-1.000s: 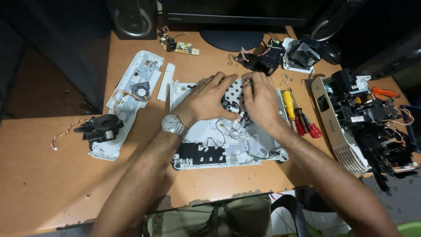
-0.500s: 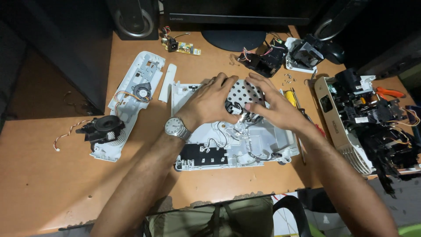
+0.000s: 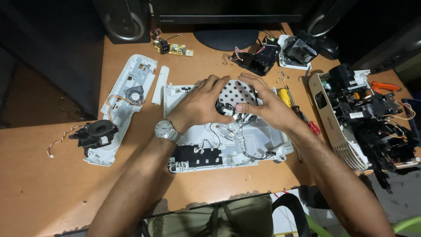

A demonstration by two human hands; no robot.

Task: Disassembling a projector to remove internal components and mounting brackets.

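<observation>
Orange counter (image 3: 66, 184): small black part (image 3: 224, 108) on white shell (image 3: 263, 140), pinched between left hand (image 3: 199, 105) at 9 o'clock and right hand (image 3: 267, 107) at 3, equally near.

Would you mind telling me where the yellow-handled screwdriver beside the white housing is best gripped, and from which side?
Grip the yellow-handled screwdriver by its yellow handle, coming from above: it lies flat on the desk, and the right hand partly covers its near side, so the thick handle is the part most exposed.

Screwdrivers (image 3: 293, 102), orange pliers (image 3: 385, 86), speaker (image 3: 122, 19), green circuit board (image 3: 175, 48).
</observation>
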